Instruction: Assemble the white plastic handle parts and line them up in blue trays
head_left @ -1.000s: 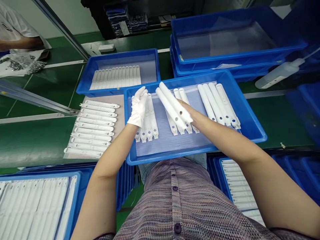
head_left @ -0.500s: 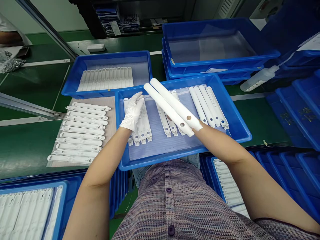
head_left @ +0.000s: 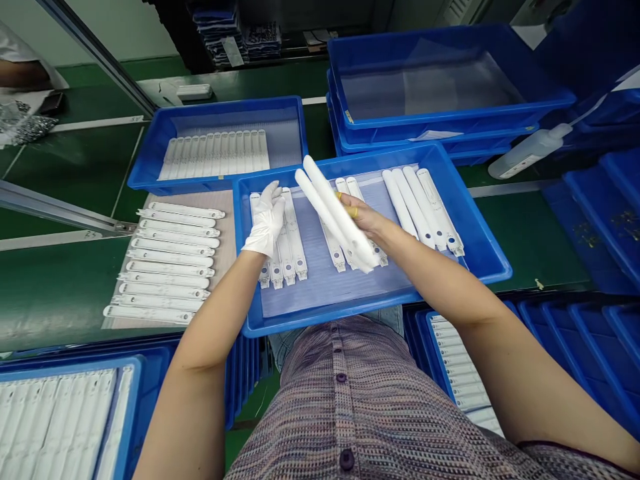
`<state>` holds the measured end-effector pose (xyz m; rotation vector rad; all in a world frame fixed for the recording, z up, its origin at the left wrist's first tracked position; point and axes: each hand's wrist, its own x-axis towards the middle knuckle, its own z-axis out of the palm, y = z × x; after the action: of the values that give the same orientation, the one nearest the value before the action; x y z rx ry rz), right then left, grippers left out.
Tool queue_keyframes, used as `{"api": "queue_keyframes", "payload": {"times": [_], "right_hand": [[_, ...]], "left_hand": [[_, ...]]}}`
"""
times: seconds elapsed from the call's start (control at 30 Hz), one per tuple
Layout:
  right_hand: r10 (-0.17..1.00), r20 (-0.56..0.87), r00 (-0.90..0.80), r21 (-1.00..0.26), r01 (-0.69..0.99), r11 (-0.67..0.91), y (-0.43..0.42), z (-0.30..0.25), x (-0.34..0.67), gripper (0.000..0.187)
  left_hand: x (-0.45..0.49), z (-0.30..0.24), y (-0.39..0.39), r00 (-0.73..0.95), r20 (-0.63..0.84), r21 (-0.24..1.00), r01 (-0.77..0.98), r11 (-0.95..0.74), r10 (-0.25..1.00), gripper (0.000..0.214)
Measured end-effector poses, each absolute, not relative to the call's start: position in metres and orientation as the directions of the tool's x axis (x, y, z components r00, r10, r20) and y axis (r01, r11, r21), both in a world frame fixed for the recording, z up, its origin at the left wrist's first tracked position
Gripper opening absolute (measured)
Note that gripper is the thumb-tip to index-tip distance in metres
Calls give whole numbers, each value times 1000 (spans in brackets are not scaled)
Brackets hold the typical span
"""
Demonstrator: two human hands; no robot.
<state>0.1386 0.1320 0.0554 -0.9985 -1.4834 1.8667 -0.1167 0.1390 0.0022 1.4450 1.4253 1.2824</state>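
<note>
In the head view, the shallow blue tray (head_left: 330, 316) sits in front of the person's torso, its near rim close to the shirt (head_left: 345, 387). At its far left corner it comes up against a second blue tray (head_left: 215, 184); behind its far right part stand stacked blue trays (head_left: 450, 115), just beyond the rim. Left of it, a pale mat (head_left: 226, 250) with a column of white strips (head_left: 170, 255) runs right up to the side wall, while to the right green bench top (head_left: 535, 233) shows. Inside, bare liner (head_left: 310, 299) lies along the near rim and between the left, middle and right groups of strips. The right hand (head_left: 359, 212), yellow covers on some fingertips, is closed around two long white strips (head_left: 336, 217), lifted and slanting above the tray's middle group (head_left: 330, 243). The left hand (head_left: 267, 217), in a white glove, lies over the left group (head_left: 291, 250), fingers partly bent and pointing toward the far rim; whether it grips any of them, I cannot tell.
</note>
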Motion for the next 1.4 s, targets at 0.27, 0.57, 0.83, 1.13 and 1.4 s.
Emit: {"api": "queue_keyframes", "payload": {"times": [0.27,0.57,0.83,1.13,1.4], "right_hand": [[860,-289,-421,-657,741,142,139,51,88,45],[885,-240,-398,-591,783,192,130,50,69,31],[956,-265,-127,-660,746,-84,152,70,223,29],[944,-322,68,-406,891,-203,133,55,322,40],[965,-234,-115,-41,993,108,101,47,267,52]], "left_hand": [[-122,-10,145,47,147,858,491,-150,988,66],[-112,1,130,388,102,507,772,-383,916,65],[-90,14,102,433,-198,185,898,-400,879,84],[-94,6,100,449,-177,106,893,-437,876,88],[-71,39,96,425,140,408,798,-444,894,69]]}}
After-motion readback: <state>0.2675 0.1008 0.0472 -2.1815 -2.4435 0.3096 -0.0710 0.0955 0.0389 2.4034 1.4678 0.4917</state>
